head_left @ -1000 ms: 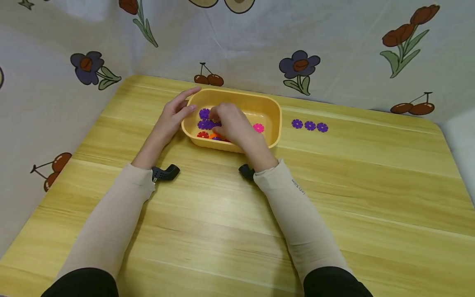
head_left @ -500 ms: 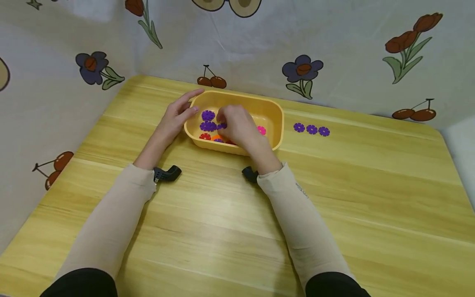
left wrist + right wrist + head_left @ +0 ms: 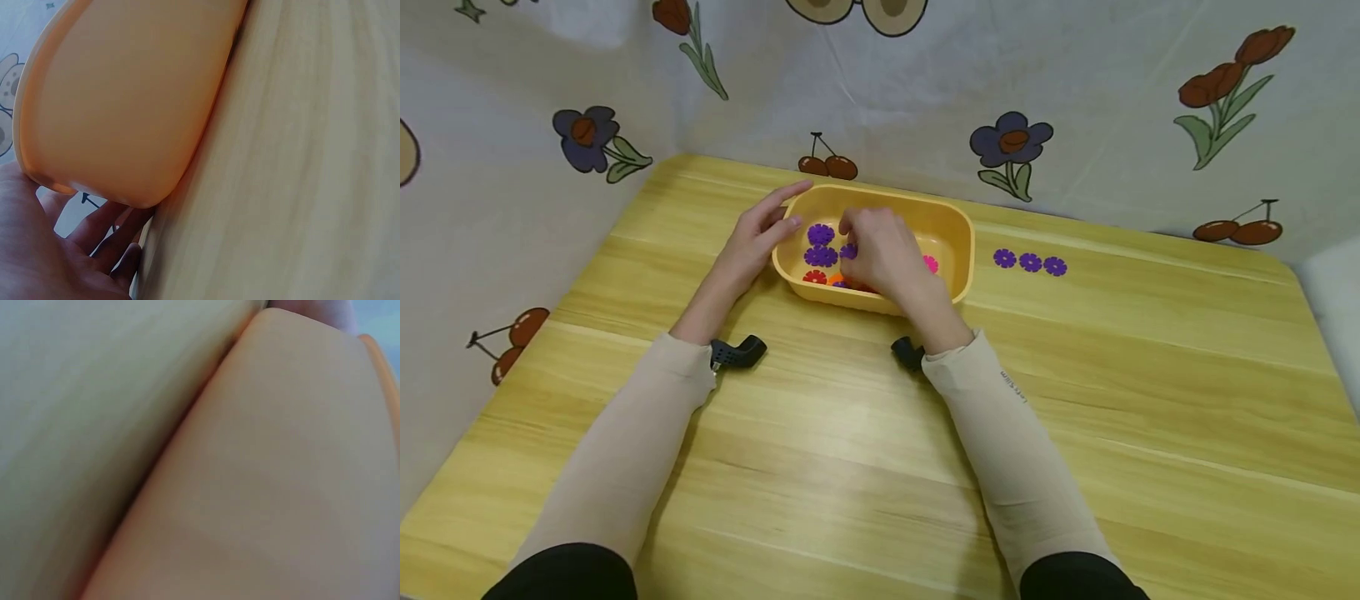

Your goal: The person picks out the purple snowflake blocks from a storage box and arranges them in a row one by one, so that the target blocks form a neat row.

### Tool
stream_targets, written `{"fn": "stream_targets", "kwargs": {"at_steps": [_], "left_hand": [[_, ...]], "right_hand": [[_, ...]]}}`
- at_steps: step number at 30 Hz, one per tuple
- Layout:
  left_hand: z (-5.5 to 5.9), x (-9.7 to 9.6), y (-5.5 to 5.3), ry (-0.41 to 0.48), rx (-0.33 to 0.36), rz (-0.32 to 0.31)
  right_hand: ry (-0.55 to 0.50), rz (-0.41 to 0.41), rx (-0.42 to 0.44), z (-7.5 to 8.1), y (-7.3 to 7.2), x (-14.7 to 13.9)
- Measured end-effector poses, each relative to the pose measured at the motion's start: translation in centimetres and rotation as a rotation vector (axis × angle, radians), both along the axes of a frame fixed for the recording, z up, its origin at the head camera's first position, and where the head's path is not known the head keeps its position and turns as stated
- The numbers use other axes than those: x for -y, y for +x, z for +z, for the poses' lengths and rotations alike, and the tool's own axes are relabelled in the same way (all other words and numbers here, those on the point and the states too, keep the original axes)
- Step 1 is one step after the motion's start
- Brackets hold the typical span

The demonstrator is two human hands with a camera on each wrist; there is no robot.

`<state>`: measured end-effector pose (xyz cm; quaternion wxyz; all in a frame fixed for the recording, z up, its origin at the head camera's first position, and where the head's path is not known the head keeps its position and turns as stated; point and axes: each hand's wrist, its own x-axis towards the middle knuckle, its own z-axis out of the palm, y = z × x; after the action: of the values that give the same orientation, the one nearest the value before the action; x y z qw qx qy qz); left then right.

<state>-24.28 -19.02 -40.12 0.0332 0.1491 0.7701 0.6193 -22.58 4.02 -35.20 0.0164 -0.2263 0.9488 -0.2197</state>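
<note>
A yellow plastic basin stands near the table's far edge, with several snowflake building discs inside. My left hand holds its left end, thumb over the rim and fingers along the outer wall; the left wrist view shows these fingers against the basin. My right hand reaches inside with curled fingers. A purple snowflake disc shows between its index finger and thumb; the fingertips are partly hidden. Left of it lie more purple discs, a red disc and an orange disc. A pink disc is partly covered.
Right of the basin, a row of three purple discs lies flat on the wooden table. A patterned cloth hangs behind the table. The right wrist view shows mostly the basin's outer wall.
The view shifts slightly. My right hand stays in the basin, and the purple disc by its fingers has shifted and turned a little. The left hand keeps its place on the basin.
</note>
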Motion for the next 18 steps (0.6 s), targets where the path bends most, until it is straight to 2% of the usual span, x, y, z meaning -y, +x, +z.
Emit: {"fn": "stream_targets", "kwargs": {"at_steps": [8, 18], "left_hand": [[0.0, -0.2, 0.0, 0.005, 0.020, 0.010], [0.0, -0.2, 0.0, -0.004, 0.015, 0.013]], "right_hand": [[-0.069, -0.015, 0.071, 1.2, 0.3, -1.3], [-0.207, 0.040, -0.029, 2.2, 0.3, -3.2]]}}
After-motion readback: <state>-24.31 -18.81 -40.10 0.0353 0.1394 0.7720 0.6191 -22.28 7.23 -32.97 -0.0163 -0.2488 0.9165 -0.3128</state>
